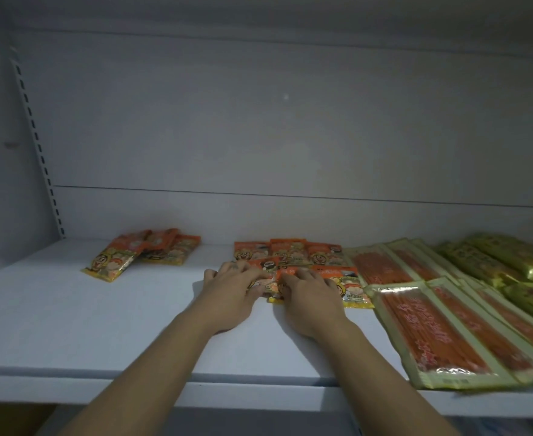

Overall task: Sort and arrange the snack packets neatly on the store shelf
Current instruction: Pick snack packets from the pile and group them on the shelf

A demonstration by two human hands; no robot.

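Note:
Small orange and yellow snack packets (290, 251) lie in a cluster at the middle of the white shelf (101, 325). Both hands rest on the front packets of this cluster. My left hand (232, 291) lies palm down with fingers curled over a small orange packet (266, 278), which it partly hides. My right hand (312, 297) lies beside it, fingers bent on the neighbouring packet (350, 286). A second small pile of the same packets (142, 253) sits apart to the left.
Long flat packets of orange sticks (441, 335) overlap in a row on the right, reaching the shelf's front edge. Shiny green-gold packets (504, 262) lie at the far right. The back wall (258, 136) and a slotted upright (38, 146) bound the shelf.

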